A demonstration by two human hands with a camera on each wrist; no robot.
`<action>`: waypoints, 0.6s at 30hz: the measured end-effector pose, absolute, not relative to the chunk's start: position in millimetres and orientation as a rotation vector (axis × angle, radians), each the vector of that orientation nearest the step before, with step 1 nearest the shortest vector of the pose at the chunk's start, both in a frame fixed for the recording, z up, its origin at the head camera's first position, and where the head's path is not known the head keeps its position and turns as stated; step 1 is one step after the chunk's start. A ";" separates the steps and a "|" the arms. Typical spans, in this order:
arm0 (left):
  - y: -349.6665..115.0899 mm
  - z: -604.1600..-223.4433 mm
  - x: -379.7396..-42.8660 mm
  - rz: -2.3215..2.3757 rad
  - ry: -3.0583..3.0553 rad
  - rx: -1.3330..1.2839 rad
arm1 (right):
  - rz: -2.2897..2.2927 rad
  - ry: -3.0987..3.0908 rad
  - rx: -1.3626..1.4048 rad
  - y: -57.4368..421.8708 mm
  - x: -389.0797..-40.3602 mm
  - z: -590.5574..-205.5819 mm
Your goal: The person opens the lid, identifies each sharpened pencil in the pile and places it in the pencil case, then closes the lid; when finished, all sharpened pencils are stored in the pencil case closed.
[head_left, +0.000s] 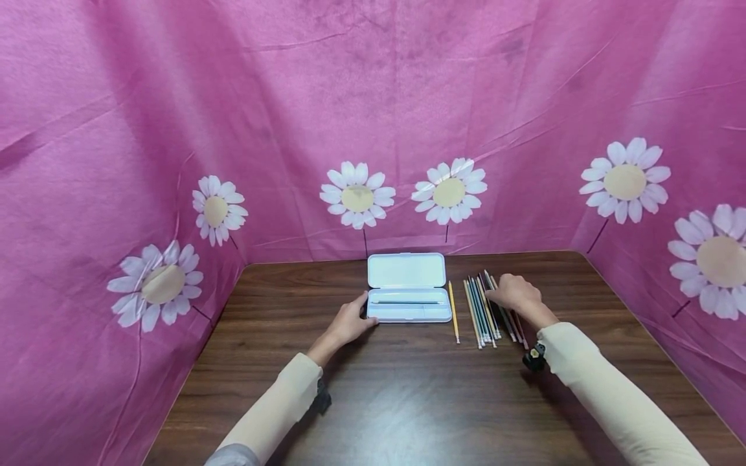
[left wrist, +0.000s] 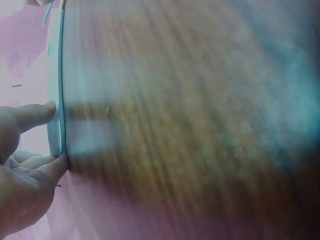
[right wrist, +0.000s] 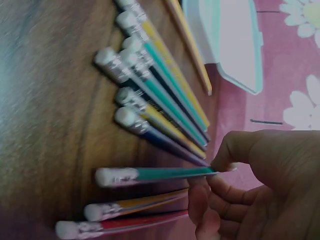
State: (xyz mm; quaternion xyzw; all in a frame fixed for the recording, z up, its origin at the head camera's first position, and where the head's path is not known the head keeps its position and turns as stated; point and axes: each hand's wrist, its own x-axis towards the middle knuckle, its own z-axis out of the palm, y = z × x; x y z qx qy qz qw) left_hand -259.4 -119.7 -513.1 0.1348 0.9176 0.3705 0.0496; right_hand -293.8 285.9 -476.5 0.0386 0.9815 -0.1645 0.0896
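A white pencil case [head_left: 384,316] lies with its lid [head_left: 406,270] raised at the back. One dark green pencil [head_left: 408,302] rests lengthwise inside it. My left hand [head_left: 348,322] holds the case by its left front corner, thumb on one side and fingers on the other. Over the loose pencils on the right is my right hand [head_left: 517,294]. Its thumb and fingertips pinch a green pencil [right wrist: 155,173] near the end away from the eraser. Close beside that one lie a yellow pencil [right wrist: 145,201] and a red pencil [right wrist: 135,222].
Several eraser-tipped pencils [head_left: 480,314] lie side by side right of the case. A single yellow pencil [head_left: 454,314] lies between them and the case. The brown wooden table [head_left: 408,388] ends at a pink cloth [head_left: 280,162] printed with daisies.
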 end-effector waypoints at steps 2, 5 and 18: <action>-119.6 -512.6 -258.7 1.134 2.794 0.411 | -0.526 2.934 0.073 283.3 -293.7 -472.5; -119.4 -511.9 -258.0 1.145 2.792 0.411 | -0.579 2.960 0.000 279.0 -295.1 -465.9; -118.4 -513.0 -258.4 1.146 2.794 0.409 | -0.689 3.005 -0.322 247.9 -301.2 -434.2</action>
